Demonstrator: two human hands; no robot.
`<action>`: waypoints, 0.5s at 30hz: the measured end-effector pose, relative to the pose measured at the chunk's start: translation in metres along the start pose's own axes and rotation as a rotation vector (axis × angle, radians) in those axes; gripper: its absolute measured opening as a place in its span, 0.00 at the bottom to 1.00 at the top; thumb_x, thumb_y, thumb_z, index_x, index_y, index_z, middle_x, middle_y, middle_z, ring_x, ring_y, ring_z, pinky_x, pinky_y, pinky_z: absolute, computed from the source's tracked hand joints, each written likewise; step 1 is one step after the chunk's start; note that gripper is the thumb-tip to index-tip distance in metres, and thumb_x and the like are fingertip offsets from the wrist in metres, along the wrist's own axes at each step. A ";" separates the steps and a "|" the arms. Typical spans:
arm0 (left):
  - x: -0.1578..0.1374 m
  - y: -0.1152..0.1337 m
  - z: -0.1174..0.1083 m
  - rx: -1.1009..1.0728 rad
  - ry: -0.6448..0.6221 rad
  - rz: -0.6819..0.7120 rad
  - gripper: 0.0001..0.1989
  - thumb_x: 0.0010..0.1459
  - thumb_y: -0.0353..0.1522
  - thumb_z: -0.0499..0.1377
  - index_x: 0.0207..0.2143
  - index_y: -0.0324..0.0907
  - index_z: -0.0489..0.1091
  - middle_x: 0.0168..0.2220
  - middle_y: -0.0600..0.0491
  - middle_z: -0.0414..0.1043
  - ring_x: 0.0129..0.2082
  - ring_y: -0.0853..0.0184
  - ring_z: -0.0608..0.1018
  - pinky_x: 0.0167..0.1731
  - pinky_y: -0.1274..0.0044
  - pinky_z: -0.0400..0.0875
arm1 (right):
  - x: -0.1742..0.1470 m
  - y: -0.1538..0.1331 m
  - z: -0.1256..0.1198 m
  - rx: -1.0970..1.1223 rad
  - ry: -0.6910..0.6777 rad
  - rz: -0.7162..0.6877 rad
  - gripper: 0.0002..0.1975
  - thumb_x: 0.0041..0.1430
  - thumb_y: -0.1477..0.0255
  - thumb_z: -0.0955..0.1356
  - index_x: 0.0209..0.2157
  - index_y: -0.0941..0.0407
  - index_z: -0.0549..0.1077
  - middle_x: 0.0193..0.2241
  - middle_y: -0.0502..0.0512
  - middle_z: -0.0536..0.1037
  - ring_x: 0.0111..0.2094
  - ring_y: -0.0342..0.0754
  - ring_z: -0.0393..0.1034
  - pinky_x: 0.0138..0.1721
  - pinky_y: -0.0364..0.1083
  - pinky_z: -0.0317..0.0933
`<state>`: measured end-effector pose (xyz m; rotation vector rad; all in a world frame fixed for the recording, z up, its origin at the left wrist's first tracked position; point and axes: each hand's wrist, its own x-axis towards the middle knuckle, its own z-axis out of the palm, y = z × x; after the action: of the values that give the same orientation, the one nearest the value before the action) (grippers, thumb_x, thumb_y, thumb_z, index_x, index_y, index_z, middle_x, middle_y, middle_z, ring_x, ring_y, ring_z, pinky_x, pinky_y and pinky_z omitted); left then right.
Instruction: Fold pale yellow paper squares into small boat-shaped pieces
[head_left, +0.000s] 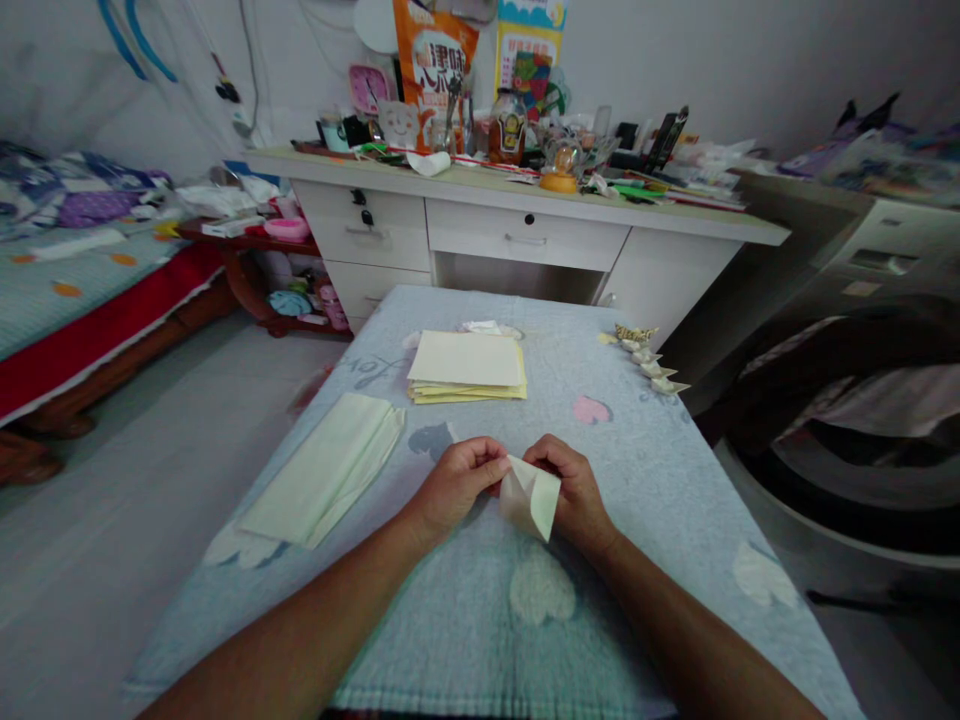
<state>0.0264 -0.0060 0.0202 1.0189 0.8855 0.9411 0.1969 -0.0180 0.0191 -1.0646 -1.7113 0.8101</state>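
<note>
Between my two hands is a small piece of folded cream paper [531, 497], held just above the cloth-covered table. My left hand [466, 478] pinches its upper left edge between thumb and fingers. My right hand [576, 492] is closed on its right side, with the fingertips partly hidden behind the paper. Beyond the hands lies a stack of cream and yellow paper sheets [466, 360]. To the left rests a pile of long folded pale paper [326, 465]. Several small folded paper pieces [651, 368] stand in a row near the table's right edge.
A pale blue cloth with heart patterns [637, 560] covers the table. Behind it stands a white desk [517, 235] crowded with jars, an orange bag [433, 70] and a pink clock [369, 88]. A washing machine [862, 260] is at the right, a bed [90, 290] at the left.
</note>
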 end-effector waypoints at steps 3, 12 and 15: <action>0.000 0.000 0.000 0.034 -0.014 0.018 0.10 0.51 0.36 0.63 0.28 0.37 0.69 0.19 0.58 0.65 0.21 0.75 0.66 0.24 0.81 0.57 | 0.001 -0.001 -0.003 -0.031 0.005 -0.065 0.03 0.51 0.74 0.69 0.26 0.56 0.71 0.23 0.48 0.68 0.26 0.42 0.62 0.28 0.41 0.54; -0.004 0.005 0.001 0.062 -0.008 0.077 0.09 0.50 0.34 0.63 0.27 0.37 0.68 0.21 0.59 0.62 0.23 0.75 0.64 0.25 0.80 0.56 | 0.000 -0.003 -0.003 -0.039 -0.002 -0.132 0.02 0.52 0.74 0.69 0.27 0.56 0.72 0.24 0.49 0.68 0.26 0.43 0.63 0.28 0.42 0.55; -0.005 0.005 0.000 0.063 -0.015 0.075 0.09 0.51 0.34 0.62 0.28 0.37 0.68 0.22 0.58 0.62 0.24 0.74 0.64 0.27 0.80 0.57 | 0.000 -0.005 -0.003 -0.048 -0.007 -0.144 0.02 0.53 0.73 0.69 0.27 0.56 0.72 0.24 0.49 0.69 0.26 0.43 0.64 0.28 0.42 0.55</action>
<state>0.0237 -0.0091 0.0260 1.1185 0.8735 0.9725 0.1982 -0.0202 0.0246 -0.9592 -1.7988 0.6848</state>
